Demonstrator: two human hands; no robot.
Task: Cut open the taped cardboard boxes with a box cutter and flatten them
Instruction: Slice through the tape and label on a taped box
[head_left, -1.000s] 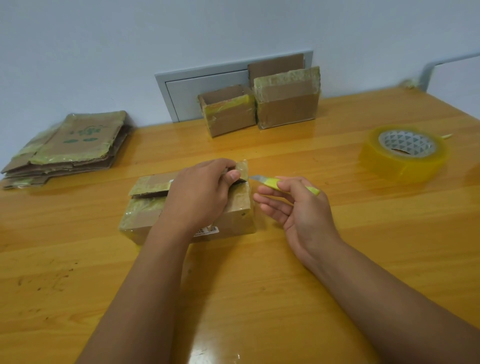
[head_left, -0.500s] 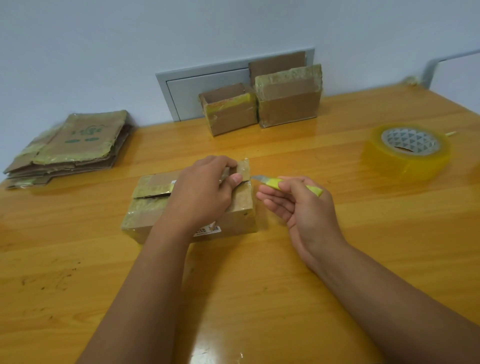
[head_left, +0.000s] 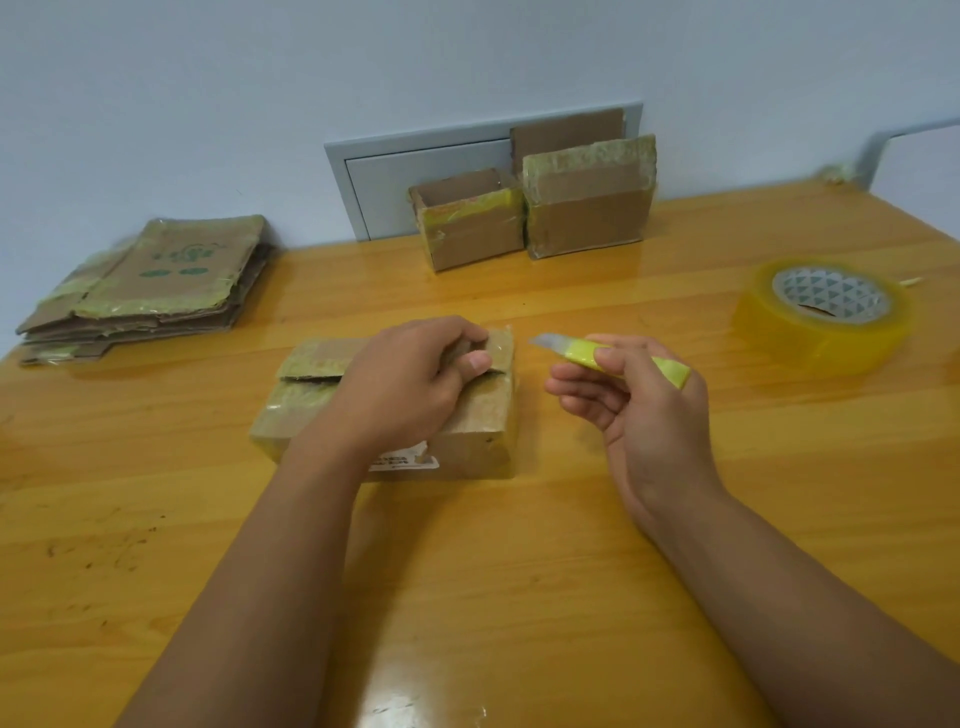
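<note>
two open-topped cardboard boxes (head_left: 535, 213) stand side by side at the back of the wooden table (head_left: 519, 571), against a grey wall panel (head_left: 415, 171); what is inside them cannot be made out from the head view; a third, the taped box (head_left: 467, 431), lies in the middle of the table, its long axis running left to right; the left hand (head_left: 400, 384) rests on top of it, fingers and thumb pinching a lifted flap at its right end; the right hand (head_left: 639, 405) grips a yellow box cutter (head_left: 613, 356) just right of the box, held clear of it, blade pointing left towards the flap; a stack of flattened boxes (head_left: 150, 291) sits far left, a roll of clear tape (head_left: 821, 317) far right; the wall behind is plain and pale.
</note>
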